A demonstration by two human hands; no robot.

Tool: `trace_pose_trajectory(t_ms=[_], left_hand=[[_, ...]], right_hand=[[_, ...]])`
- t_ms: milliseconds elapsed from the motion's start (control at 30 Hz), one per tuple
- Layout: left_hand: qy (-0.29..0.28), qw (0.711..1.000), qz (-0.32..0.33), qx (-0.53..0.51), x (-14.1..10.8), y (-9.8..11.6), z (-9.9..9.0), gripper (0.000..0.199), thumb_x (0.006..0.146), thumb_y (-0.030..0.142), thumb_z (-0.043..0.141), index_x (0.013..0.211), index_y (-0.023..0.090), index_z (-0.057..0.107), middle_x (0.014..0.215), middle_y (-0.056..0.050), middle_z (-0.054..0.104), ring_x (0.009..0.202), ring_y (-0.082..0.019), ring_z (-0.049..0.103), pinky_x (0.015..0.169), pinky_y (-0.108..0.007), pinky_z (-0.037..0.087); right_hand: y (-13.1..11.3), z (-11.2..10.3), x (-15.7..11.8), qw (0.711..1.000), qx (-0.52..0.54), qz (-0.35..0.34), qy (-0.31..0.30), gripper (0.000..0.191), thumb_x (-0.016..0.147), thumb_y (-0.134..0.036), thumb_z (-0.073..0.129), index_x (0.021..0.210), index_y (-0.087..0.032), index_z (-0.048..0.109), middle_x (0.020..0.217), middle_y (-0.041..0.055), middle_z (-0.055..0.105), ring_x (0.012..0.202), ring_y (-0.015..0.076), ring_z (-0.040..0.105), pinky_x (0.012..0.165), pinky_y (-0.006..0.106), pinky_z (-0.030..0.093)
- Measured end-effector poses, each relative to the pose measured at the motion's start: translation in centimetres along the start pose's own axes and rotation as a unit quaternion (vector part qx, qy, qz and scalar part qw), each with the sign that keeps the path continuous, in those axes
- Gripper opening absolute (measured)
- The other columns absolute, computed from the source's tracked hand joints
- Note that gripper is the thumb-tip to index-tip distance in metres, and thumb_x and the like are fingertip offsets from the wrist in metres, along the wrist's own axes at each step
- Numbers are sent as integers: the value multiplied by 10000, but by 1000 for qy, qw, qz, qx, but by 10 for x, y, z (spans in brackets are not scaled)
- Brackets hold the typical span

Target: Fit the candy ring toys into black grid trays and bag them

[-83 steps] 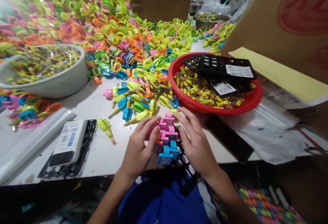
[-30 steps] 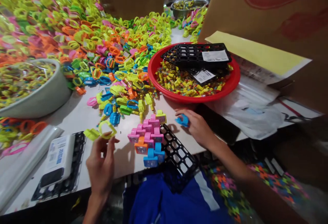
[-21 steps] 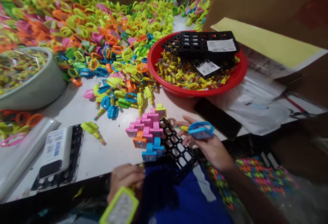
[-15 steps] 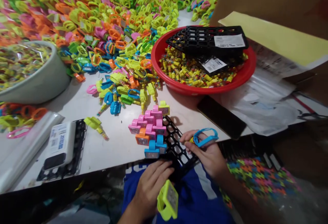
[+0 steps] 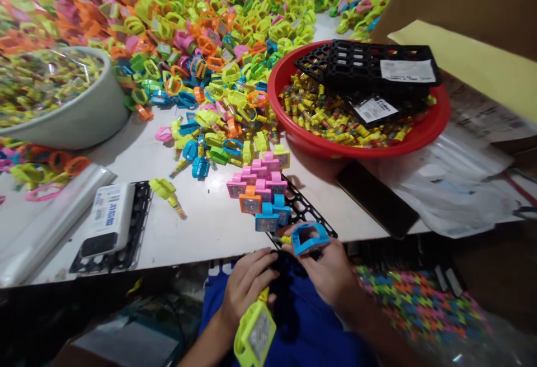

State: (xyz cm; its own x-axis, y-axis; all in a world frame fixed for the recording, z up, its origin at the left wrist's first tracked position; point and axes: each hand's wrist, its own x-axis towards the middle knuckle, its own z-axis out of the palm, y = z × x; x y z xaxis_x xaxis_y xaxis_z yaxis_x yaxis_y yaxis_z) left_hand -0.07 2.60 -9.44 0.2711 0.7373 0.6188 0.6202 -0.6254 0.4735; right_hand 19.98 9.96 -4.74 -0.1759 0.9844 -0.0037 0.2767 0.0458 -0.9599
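Note:
A black grid tray [image 5: 308, 205] reaches over the table's front edge, its far part holding rows of pink, orange, blue and yellow toy watches [image 5: 250, 200]. My left hand [image 5: 251, 280] is closed at the tray's near end, with a yellow-green watch [image 5: 257, 330] on a candy tube hanging from it. Between the fingers of my right hand [image 5: 325, 266] is a blue watch [image 5: 309, 237], its yellow candy tube pointing left over the tray beside the blue watches standing there. A single yellow-green watch [image 5: 165, 192] lies on the table to the left.
Behind are a big heap of coloured watches [image 5: 210, 37], a red basin [image 5: 361, 151] with candy tubes and black trays, and a grey basin [image 5: 79, 123]. A phone [image 5: 375, 199] lies at right; a white device [image 5: 109, 219] rests on a grid tray at left.
My right hand has moved left and down with the blue watch, closer to the standing watches. The yellow-green watch at my left hand has swung left and lower. The camera view has shifted.

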Motion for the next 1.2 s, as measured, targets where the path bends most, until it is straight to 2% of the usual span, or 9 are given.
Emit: trace_pose_trajectory(t_ms=[133, 233, 333, 467, 633, 767, 900, 1100, 1200], left_hand=[[5, 996, -80, -32, -1, -3, -3, 222, 1150, 330, 393, 1053, 224, 562, 1350, -183, 740, 1417, -263, 650, 1110, -425, 573], [15, 992, -106, -66, 5, -7, -1, 292, 1140, 481, 404, 1021, 242, 523, 1382, -193, 716, 1380, -295, 669, 1043, -461, 608], [28, 990, -107, -85, 10, -11, 3, 357, 1127, 566, 409, 999, 252, 519, 1388, -189, 723, 1334, -307, 699, 985, -466, 631], [23, 988, -119, -95, 12, -13, 7, 218, 1120, 384, 445, 962, 257, 525, 1407, -142, 739, 1335, -281, 702, 1007, -448, 619], [11, 986, -133, -100, 8, -12, 8, 126, 1078, 311, 490, 980, 260, 551, 1430, -140, 743, 1367, -296, 686, 1040, -467, 608], [5, 987, -130, -100, 7, -12, 6, 144, 1088, 301, 471, 968, 259, 539, 1447, -157, 734, 1380, -297, 679, 1047, -468, 601], [1, 987, -123, -108, 7, -13, 6, 158, 1094, 320, 475, 969, 252, 541, 1483, -156, 713, 1388, -281, 671, 1053, -440, 594], [25, 981, -131, -139, 7, -16, 8, 143, 1055, 319, 563, 938, 244, 598, 1423, -146, 746, 1314, -300, 714, 1048, -450, 600], [61, 974, -158, -149, 12, -12, 7, 171, 1096, 349, 545, 987, 240, 620, 1307, -118, 779, 1186, -260, 755, 950, -390, 625]], right_hand=[[-1, -1, -6, 995, -70, -67, -36, 167, 1004, -183, 604, 1067, -245, 746, 1027, 66, 833, 952, 234, 814, 854, 325, 655], [-3, -5, -6, 981, -123, -140, -44, 223, 1031, -112, 534, 1124, -249, 684, 1064, 66, 815, 983, 226, 803, 874, 321, 642], [-6, -3, -5, 960, -205, -190, -34, 231, 1030, -68, 498, 1122, -240, 622, 1008, 67, 787, 892, 228, 788, 802, 319, 620], [-10, 5, -2, 932, -294, -211, -8, 240, 984, -28, 457, 1040, -232, 570, 861, 50, 710, 750, 226, 727, 696, 319, 568], [-16, 10, 2, 910, -353, -216, -12, 281, 948, -4, 435, 930, -242, 583, 845, 68, 686, 764, 240, 683, 720, 344, 561], [-18, 8, 5, 902, -361, -237, -19, 295, 973, -23, 441, 932, -226, 650, 887, 105, 708, 850, 280, 668, 790, 401, 597], [-23, 2, 9, 911, -302, -277, -38, 307, 982, -28, 452, 960, -229, 683, 956, 108, 746, 915, 288, 688, 854, 432, 641], [-25, 4, 13, 924, -319, -191, -90, 351, 939, -25, 487, 1085, -205, 750, 1081, 131, 794, 1081, 316, 727, 1001, 492, 652], [-23, 4, 11, 937, -286, -161, -118, 339, 987, -50, 498, 1142, -200, 759, 1167, 119, 799, 1179, 289, 723, 1109, 472, 609]])
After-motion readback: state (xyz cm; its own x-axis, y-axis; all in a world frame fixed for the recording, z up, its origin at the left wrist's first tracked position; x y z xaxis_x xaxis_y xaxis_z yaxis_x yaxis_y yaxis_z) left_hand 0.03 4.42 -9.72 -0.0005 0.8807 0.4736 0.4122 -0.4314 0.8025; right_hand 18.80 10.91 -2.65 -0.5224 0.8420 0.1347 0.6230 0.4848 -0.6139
